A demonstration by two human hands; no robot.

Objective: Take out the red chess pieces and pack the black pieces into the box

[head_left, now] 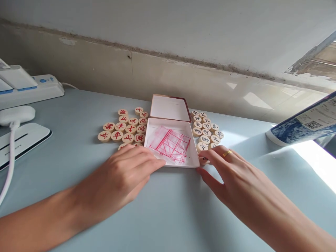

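One open box (171, 165) sits on the desk (168, 210), its white lid panel (169, 107) raised behind; one folded clear plastic sheet with red lines (173, 143) lies inside. Sixteen red-marked discs (130, 128) show left of the box, two partly hidden by the left hand (131, 168). About fifteen black-marked discs (206, 133) lie to its right, some partly covered by the right hand (228, 171). The left fingertips rest at the box's front-left rim; whether that grip is clamped, I cannot tell. The right grip is apart, thumb and forefinger spread beside the front-right corner. One ring (227, 153) circles a right finger.
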